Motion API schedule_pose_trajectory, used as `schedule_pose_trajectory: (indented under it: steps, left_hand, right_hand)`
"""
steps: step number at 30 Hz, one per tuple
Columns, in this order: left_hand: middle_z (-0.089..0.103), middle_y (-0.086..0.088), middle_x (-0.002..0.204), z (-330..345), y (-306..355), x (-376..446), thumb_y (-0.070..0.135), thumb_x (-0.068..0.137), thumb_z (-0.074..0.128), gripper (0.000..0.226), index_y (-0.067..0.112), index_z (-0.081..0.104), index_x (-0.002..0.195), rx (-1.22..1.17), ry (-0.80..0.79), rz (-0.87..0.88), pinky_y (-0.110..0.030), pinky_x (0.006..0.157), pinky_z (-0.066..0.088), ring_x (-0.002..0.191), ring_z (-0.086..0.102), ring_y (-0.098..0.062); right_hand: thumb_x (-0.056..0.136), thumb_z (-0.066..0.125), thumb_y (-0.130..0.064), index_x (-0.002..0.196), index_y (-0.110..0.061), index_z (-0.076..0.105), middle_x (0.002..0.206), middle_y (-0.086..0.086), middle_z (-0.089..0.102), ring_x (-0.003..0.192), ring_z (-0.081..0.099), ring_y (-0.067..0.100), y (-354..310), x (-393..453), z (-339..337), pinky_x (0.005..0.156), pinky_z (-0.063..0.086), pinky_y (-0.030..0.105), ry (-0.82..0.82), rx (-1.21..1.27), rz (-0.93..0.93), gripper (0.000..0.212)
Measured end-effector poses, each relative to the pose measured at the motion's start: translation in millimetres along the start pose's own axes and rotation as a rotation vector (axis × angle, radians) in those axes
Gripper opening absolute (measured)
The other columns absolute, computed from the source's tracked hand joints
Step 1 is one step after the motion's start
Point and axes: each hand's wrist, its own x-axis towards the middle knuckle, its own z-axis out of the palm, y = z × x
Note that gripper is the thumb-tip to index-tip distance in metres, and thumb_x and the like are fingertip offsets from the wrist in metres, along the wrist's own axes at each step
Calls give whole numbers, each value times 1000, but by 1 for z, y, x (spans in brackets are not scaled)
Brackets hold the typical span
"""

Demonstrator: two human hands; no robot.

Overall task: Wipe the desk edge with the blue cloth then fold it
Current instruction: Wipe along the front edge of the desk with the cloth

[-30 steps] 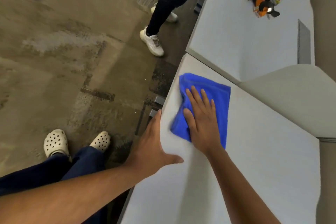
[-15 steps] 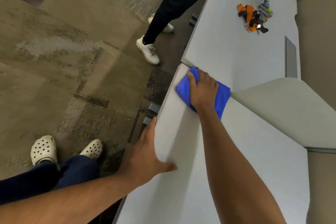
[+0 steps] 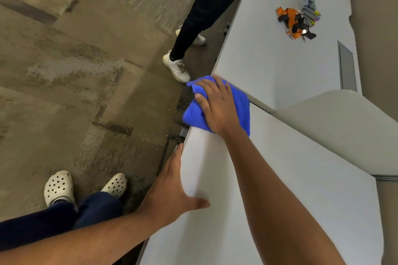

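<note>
Right hand point(image 3: 217, 105) has its fingers spread and curled down over the bright blue microfibre cloth point(image 3: 241, 112), pressing it flat more than pinching it. The cloth sits right at the far corner of the pale grey desk point(image 3: 301, 189), its left part hanging off the edge over the floor. Left hand point(image 3: 172, 187) is flat and relaxed with nothing in it, thumb on the desktop, fingers lying along the desk's front edge nearer the body. Off to the side: brown patchy carpet point(image 3: 75, 82), white perforated clogs point(image 3: 59, 187), someone else's white sneaker point(image 3: 176, 68), and an orange and black strap bundle point(image 3: 296, 22) on the next desk.
</note>
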Motion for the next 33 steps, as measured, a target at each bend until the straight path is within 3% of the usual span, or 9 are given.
schedule_pose_trajectory:
  steps: [5, 9, 11, 15, 18, 22, 27, 33]
  left_hand:
    - [12, 24, 167, 1, 1, 2, 56, 52, 96, 149, 42, -6, 160, -2, 12, 18, -29, 120, 29, 151, 21, -3]
    - [12, 40, 154, 4, 0, 3, 49, 59, 97, 139, 53, -5, 153, -38, -5, 76, 0, 105, 21, 142, 24, 7]
    - [9, 43, 148, 4, 0, 5, 49, 61, 96, 138, 55, -8, 150, -51, -14, 80, 6, 97, 18, 137, 22, 11]
    - [6, 40, 154, 5, -6, 4, 53, 58, 96, 146, 51, -15, 154, -37, 1, 62, -8, 109, 18, 137, 15, 13]
    - [5, 22, 168, 5, -10, 2, 60, 56, 94, 152, 39, -15, 159, -12, -13, 27, -25, 118, 21, 151, 15, -2]
    - [6, 18, 170, 6, -11, 2, 63, 53, 94, 154, 38, -14, 160, 11, -1, 24, -25, 115, 20, 153, 16, -7]
    - [5, 22, 170, 6, -7, 6, 54, 53, 97, 153, 43, -13, 160, -27, 16, 52, -26, 120, 27, 152, 15, 1]
    - [12, 17, 169, 2, -3, 3, 55, 56, 96, 149, 35, -8, 162, 21, -14, -1, -30, 116, 28, 152, 22, -9]
  right_hand:
    - [109, 20, -52, 166, -28, 11, 174, -13, 9, 162, 1, 14, -19, -44, 10, 132, 1, 43, 4, 18, 226, 62]
    - [103, 2, -65, 165, -33, 0, 174, -15, 2, 161, -5, 11, -46, -97, 19, 131, 0, 43, -50, -19, 194, 70]
    - [101, 2, -69, 165, -35, 1, 174, -15, 4, 162, -4, 13, -44, -95, 16, 131, -1, 43, -66, -55, 170, 73]
    - [104, 27, -60, 165, -29, 14, 173, -9, 15, 162, 4, 18, -29, -36, 9, 131, 2, 46, -43, -64, 185, 70]
    - [107, 35, -50, 165, -25, 20, 172, -5, 22, 161, 10, 20, -23, 3, 8, 131, 6, 47, -4, -55, 267, 65]
    - [108, 33, -47, 165, -24, 20, 173, -6, 18, 161, 9, 19, -37, -6, 12, 131, 5, 47, 49, -23, 312, 62]
    - [105, 27, -57, 165, -30, 16, 174, -13, 12, 162, 4, 15, -45, -56, 18, 131, 3, 43, 39, 11, 264, 67]
    - [109, 31, -51, 163, -30, 24, 171, -9, 23, 160, 16, 19, -8, -9, 3, 130, 11, 48, 4, 7, 226, 59]
